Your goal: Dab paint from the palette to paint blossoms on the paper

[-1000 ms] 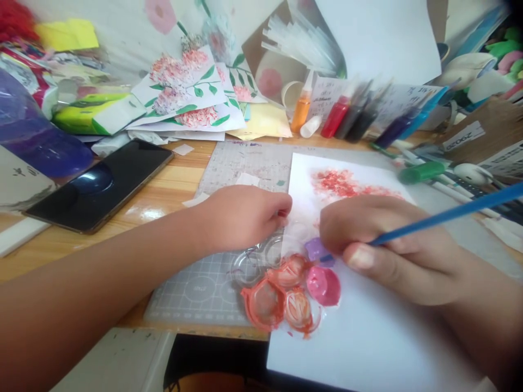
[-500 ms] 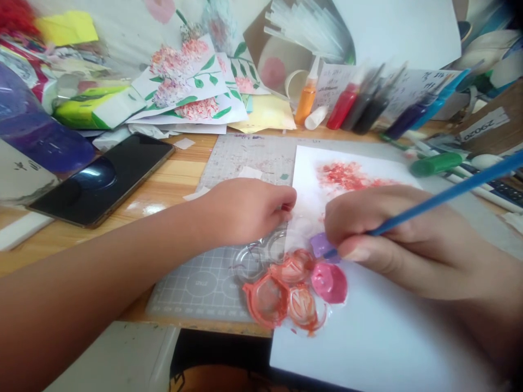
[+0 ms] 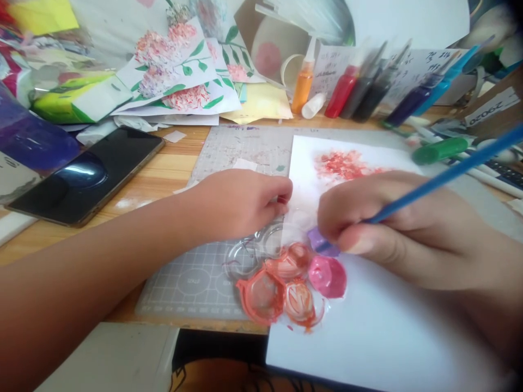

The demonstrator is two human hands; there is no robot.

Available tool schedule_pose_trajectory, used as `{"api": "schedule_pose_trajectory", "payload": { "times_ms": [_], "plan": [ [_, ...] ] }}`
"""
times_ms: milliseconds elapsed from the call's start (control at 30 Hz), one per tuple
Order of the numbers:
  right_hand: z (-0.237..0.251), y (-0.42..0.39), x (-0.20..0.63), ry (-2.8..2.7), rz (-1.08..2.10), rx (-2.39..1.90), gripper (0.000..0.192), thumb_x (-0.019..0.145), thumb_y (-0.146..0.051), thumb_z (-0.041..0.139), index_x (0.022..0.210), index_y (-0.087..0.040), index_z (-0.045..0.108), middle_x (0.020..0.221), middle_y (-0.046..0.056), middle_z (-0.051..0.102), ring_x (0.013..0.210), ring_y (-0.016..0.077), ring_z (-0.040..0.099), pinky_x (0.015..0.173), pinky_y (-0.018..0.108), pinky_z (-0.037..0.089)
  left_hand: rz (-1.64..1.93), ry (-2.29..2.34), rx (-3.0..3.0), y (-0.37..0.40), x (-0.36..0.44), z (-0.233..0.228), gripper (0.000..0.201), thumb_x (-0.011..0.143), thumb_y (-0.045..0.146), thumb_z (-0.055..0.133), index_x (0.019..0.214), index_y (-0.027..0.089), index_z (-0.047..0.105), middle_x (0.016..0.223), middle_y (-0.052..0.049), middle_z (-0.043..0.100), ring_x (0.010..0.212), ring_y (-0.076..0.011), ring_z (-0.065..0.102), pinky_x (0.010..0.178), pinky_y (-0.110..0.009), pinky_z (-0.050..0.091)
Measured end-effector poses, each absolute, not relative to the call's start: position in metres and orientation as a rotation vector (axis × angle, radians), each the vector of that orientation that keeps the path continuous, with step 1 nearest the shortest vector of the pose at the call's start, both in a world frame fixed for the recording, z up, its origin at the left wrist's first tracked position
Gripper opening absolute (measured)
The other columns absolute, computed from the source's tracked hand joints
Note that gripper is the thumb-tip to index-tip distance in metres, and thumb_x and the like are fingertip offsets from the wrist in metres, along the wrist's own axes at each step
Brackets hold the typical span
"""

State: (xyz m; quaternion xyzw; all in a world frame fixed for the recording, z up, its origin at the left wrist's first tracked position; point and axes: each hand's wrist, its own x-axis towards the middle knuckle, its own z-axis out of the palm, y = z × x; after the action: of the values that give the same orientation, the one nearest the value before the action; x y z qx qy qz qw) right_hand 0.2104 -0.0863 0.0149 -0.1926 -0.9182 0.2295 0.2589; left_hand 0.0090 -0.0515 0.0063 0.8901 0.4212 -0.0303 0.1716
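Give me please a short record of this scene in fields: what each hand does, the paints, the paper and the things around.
Left hand: the left hand rests on the clear plastic paint palette, fingers curled at its upper edge.
Right hand: the right hand grips a thin blue paintbrush; its tip is hidden near the purple paint well.
Paints: pink paint well; orange-red smeared wells.
Paper: white paper sheet with red dabbed flower.
Under it: grey gridded cutting mat.
Around: black smartphone; row of paint bottles.
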Motion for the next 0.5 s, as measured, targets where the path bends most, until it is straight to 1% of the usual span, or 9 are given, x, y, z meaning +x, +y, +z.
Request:
{"api": "schedule_pose_trajectory", "payload": {
  "times_ms": [67, 200, 300, 433, 500],
  "plan": [
    [0.0143, -0.0863, 0.2110, -2.481, 0.623, -0.528, 0.024, 0.100, -0.026, 0.043, 0.080, -0.013, 0.049, 0.068, -0.003, 0.053, 0.062, -0.0016, 0.049, 0.060, 0.007, 0.039, -0.074, 1.194, 2.531, -0.0510, 0.0094, 0.0065, 0.026, 0.092, 0.035, 0.043, 0.102, 0.025, 0.064, 0.092, -0.003, 0.070, 0.083, -0.0210, 0.061, 0.067, -0.029, 0.042],
    [0.0162, -0.0875, 0.2122, -2.535, 0.659, -0.516, 0.029, 0.100, -0.026, 0.042, 0.075, -0.012, 0.048, 0.062, -0.004, 0.048, 0.057, -0.0013, 0.045, 0.055, 0.009, 0.036, -0.109, 1.220, 2.522, -0.0503, 0.0098, 0.0075, 0.023, 0.089, 0.034, 0.046, 0.101, 0.025, 0.064, 0.089, -0.002, 0.070, 0.079, -0.0197, 0.060, 0.063, -0.027, 0.040],
    [0.0173, -0.0885, 0.2126, -2.505, 0.609, -0.511, 0.029, 0.100, -0.028, 0.043, 0.079, -0.011, 0.053, 0.067, -0.003, 0.054, 0.060, -0.0013, 0.048, 0.057, 0.008, 0.038, -0.093, 1.199, 2.536, -0.0508, 0.0094, 0.0078, 0.022, 0.090, 0.033, 0.045, 0.098, 0.024, 0.064, 0.087, -0.001, 0.069, 0.076, -0.0181, 0.058, 0.061, -0.026, 0.038],
    [0.0192, -0.0874, 0.2081, -2.547, 0.659, -0.421, 0.047, 0.104, -0.034, 0.030, 0.073, -0.009, 0.056, 0.061, -0.001, 0.053, 0.056, -0.0014, 0.048, 0.054, 0.009, 0.038, -0.096, 1.187, 2.548, -0.0503, 0.0083, 0.0067, 0.022, 0.090, 0.035, 0.045, 0.098, 0.026, 0.063, 0.087, -0.001, 0.068, 0.078, -0.0186, 0.058, 0.062, -0.026, 0.037],
    [0.0213, -0.0866, 0.2052, -2.557, 0.616, -0.403, 0.053, 0.104, -0.035, 0.024, 0.072, -0.008, 0.057, 0.061, 0.000, 0.056, 0.057, -0.0010, 0.050, 0.055, 0.009, 0.039, -0.103, 1.191, 2.545, -0.0496, 0.0080, 0.0062, 0.022, 0.090, 0.036, 0.046, 0.098, 0.026, 0.063, 0.087, -0.001, 0.068, 0.078, -0.0188, 0.059, 0.061, -0.026, 0.037]
  ]
}}
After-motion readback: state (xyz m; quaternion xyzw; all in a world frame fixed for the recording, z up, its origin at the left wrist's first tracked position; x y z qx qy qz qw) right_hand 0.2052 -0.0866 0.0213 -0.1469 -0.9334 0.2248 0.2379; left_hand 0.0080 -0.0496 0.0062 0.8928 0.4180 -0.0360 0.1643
